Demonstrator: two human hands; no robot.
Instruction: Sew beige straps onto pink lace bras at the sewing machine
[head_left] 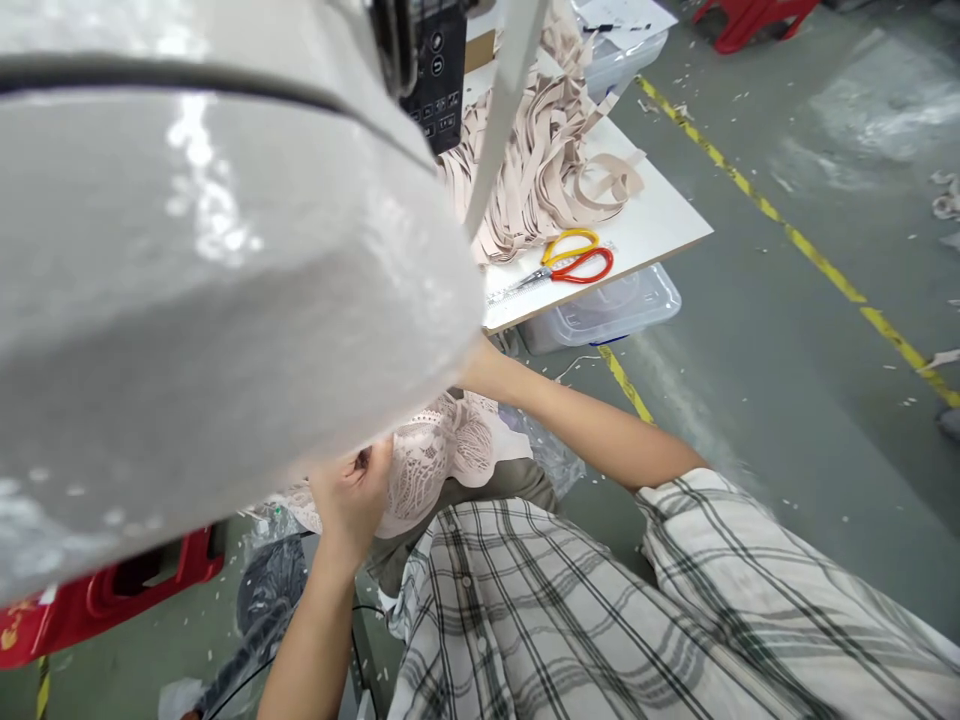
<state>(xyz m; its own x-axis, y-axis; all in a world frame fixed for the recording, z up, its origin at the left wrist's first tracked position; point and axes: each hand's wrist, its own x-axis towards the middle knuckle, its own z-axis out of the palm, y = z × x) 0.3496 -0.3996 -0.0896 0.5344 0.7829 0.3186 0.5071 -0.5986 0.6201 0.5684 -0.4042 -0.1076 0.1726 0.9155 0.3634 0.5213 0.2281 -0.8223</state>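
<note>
A pale pink lace bra [431,455] lies across my lap, its cups partly under the big white sewing machine head [225,300]. My left hand [352,490] is closed at the near left edge of the bra, thumb and curled fingers gripping it; the machine hides some of the fingertips. On the far side, my right hand [478,368] reaches in behind the machine head near the bra. Only its wrist and back show, so its fingers are hidden.
On the white tabletop [667,225] lie a heap of beige fabric strips [540,160], scissors [576,265] with yellow and red handles, and a ruler [517,290]. A control panel [437,80] sits behind the machine. Below are a plastic bin [637,305] and a red stool [157,575].
</note>
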